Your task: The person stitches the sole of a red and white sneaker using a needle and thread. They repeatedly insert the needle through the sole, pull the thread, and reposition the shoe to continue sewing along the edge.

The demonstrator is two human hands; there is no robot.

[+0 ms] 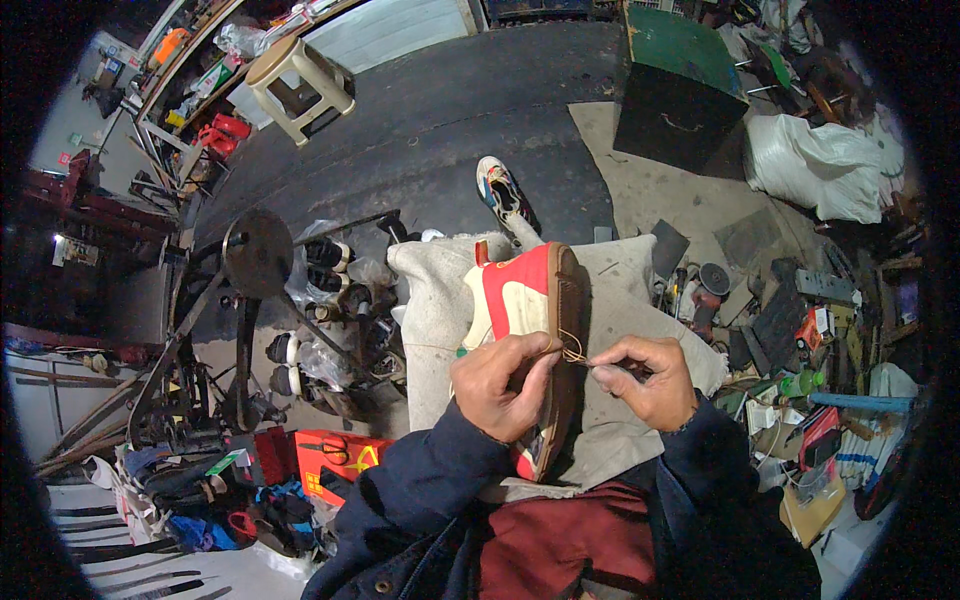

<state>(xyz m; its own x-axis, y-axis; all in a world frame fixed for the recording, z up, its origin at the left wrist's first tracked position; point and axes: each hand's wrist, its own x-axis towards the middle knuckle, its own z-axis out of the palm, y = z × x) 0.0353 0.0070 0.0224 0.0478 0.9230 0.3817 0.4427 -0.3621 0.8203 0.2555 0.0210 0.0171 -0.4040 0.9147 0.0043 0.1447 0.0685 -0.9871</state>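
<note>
L fingers & R fingers pinch thread btwn, shoe directly below.

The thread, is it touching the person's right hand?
Touching. The head view shows it: the right hand pinches the thread, with no gap between them.

A workshop, apparently for shoe work. Indicative features include a red-and-cream shoe with thread at its brown sole, lying over a pale cloth; further shoes heaped near a metal wheel on a frame; and dark sheet scraps amid dense floor clutter.
</note>
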